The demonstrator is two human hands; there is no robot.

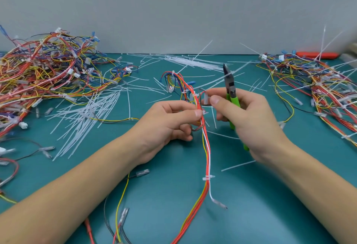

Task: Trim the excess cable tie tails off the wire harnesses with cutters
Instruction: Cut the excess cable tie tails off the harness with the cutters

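The thin bundle of red, orange, yellow and white wires, the harness in hand (205, 143), hangs between my two hands above the teal work mat (251, 214) and trails toward the near edge. I judge it light and floppy: it will sag wherever I do not support it, so the place to hold is right beside a tie, where the strands are bound and stiffest. My left hand (170, 120) does just that, pinching the bundle between thumb and fingertips next to a small white cable tie head (204, 112). A second white tie (208, 177) sits lower on the bundle with only a short stub showing.

My right hand (249, 116) is curled round the green-handled cutters (230, 89), blades pointing up and away from the wires; its thumb and forefinger also pinch a small clear sleeved terminal (206, 99) on a side wire. The tie plastic looks thin and springy, so I expect cut tails to flick off, and the blades must stay off the soft insulation.

Loose white tie tails (90, 112) litter the mat to the left. A tangled heap of coloured harnesses (42, 73) lies far left, another heap (316, 85) far right with long tails sticking up, which I take for the untrimmed stock.
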